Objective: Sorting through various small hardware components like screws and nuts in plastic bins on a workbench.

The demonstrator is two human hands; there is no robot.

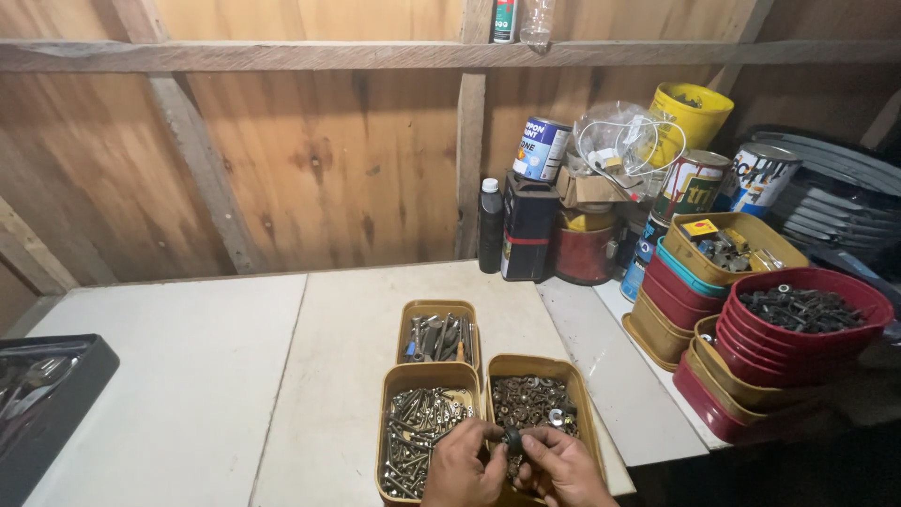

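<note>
far left: a black tray (52,399) sits at the edge of the white table (188,376), some metal bits inside, too dark to make out

wall: plain wooden boards (310,160) behind everything

left tub: yellow tub (424,441) packed with silvery bolts and screws, right at the near edge of the table

back tub: smaller yellow tub (438,333) just behind it, holding a few longer metal pieces

left hand (460,465): fingers pinched onto a small dark round part (511,438), gripping its left side

round part: held between both hands, just above the seam between the two front tubs

right hand (563,469): fingertips closed on the other side of the same part, so both are grasping it

right tub: yellow tub (540,404) full of rusty brown nuts and washers, touching the bolt tub

back right: dark bottle (490,225), black can (527,225) and paint tins (690,183) bunched against the wall

far right: stacks of red and yellow tubs (751,376), top red one (807,305) filled with dark screws
</note>
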